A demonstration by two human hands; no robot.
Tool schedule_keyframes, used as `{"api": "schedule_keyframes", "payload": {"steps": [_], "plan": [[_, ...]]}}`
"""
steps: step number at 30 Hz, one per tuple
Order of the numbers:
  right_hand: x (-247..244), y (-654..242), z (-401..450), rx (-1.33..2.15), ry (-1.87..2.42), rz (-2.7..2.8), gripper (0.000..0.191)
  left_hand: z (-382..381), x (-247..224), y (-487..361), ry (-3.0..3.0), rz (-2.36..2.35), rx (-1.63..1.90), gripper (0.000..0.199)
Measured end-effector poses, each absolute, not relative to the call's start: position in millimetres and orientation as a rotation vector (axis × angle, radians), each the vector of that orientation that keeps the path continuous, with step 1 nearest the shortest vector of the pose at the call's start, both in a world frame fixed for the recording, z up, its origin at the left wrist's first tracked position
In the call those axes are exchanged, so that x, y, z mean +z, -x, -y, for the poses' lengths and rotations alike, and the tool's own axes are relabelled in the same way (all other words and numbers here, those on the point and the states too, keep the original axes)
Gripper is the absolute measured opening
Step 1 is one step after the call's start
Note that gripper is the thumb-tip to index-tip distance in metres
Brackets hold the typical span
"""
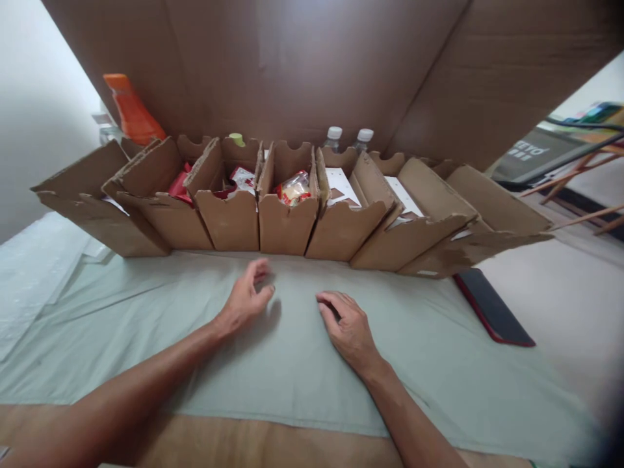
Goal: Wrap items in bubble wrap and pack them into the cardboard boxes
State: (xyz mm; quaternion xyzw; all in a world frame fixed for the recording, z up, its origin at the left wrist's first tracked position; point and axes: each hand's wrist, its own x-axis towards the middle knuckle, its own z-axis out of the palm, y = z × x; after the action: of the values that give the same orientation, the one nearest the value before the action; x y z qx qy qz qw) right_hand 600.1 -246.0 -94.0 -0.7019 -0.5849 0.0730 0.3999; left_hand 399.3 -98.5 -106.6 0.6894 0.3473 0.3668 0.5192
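Already the packet [295, 188] sits in the middle box [283, 227], twelve o'clock – left hand [244, 302] empty, grip wide; right hand [353, 333] apparently empty, grip narrow – what remains, I can't tell.

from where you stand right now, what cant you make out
- Bottoms of the cardboard boxes: head view, hidden by their front walls.
- Lower part of the orange bottle: head view, behind the boxes.
- Lower parts of the two white-capped bottles: head view, also behind the boxes.
- Left hand's fingertips: head view, blurred.
- Right hand's palm: head view, turned away.
- Small print on the clear packet: too small.
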Motion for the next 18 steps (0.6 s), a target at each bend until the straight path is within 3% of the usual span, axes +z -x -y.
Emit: {"api": "schedule_keyframes", "payload": {"steps": [2,5,8,11,15,18], "plan": [[-92.8,-599.6,245.8,0.183,1.784,1.457,0.02,119.6,-104.2,-367.8,-1.835,-0.731,0.787,0.04],[-79.4,-589.8,239.0,0.236,1.796,1.409,0.022,154.6,-98.8,-325.2,-2.239,-0.502,0.575,0.043],[-43.6,-566.3,214.0,0.311,1.706,1.419,0.024,178.5,-88.1,-304.2,-2.377,-0.416,0.329,0.05],[5.1,-539.4,164.2,0.249,1.576,1.508,0.038,184.7,-79.7,-301.9,-2.344,-0.422,0.225,0.049],[48.3,-521.0,86.8,0.118,1.685,1.607,0.056,184.8,-88.4,-305.8,-2.326,-0.364,0.406,0.037],[51.6,-517.7,55.2,0.095,1.781,1.658,0.032,185.6,-99.2,-305.4,-2.266,-0.378,0.734,0.027]]}}
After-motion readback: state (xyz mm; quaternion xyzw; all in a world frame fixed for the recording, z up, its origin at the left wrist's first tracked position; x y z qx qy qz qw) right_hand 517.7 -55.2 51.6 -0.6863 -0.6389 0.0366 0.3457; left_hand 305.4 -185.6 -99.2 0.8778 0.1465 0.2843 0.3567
